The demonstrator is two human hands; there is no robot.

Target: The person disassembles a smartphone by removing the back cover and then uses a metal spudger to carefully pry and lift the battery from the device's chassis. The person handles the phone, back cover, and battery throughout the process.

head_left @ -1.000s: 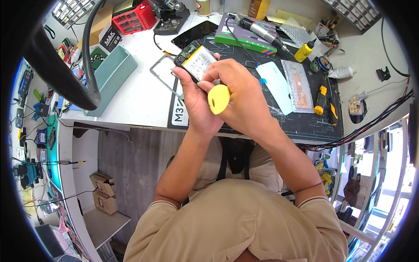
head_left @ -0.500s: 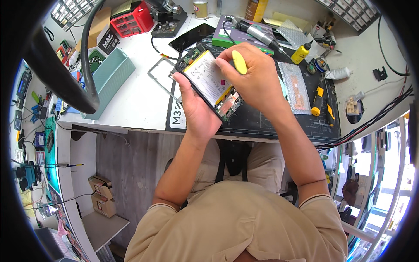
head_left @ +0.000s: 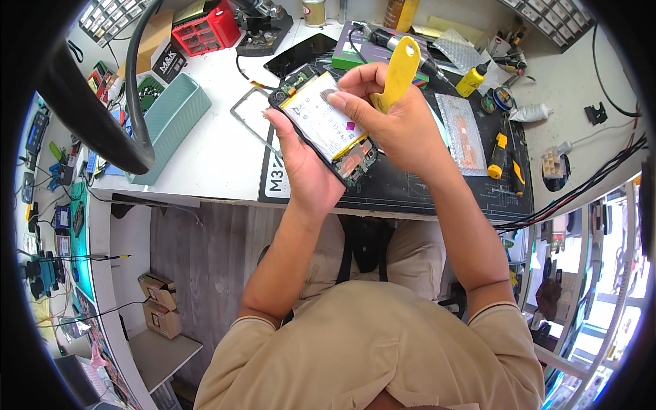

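My left hand (head_left: 305, 166) holds an opened phone (head_left: 356, 168) tilted above the bench, with its thumb at the left edge. A white battery (head_left: 318, 117) with yellow edges fills the phone's middle, and circuit boards show at both ends. Over the battery's right side is my right hand (head_left: 394, 123), its thumb touching or just above the battery face. A flat yellow pry tool (head_left: 400, 72) sticks up from between its fingers; the tool's lower end is hidden by the hand. Left of the phone lies a thin rectangular frame (head_left: 254, 123).
A black work mat (head_left: 410, 198) covers the bench below. To the right lie bubble wrap (head_left: 461, 137), yellow-handled screwdrivers (head_left: 498, 157) and a yellow bottle (head_left: 471, 80). A black phone screen (head_left: 301, 56) lies behind. At left stand a teal bin (head_left: 174, 126) and a dark curved arm (head_left: 96, 123).
The yellow pry tool has swung upright, showing more of its length. My right thumb has moved down and left onto the battery area. The phone has shifted slightly left.
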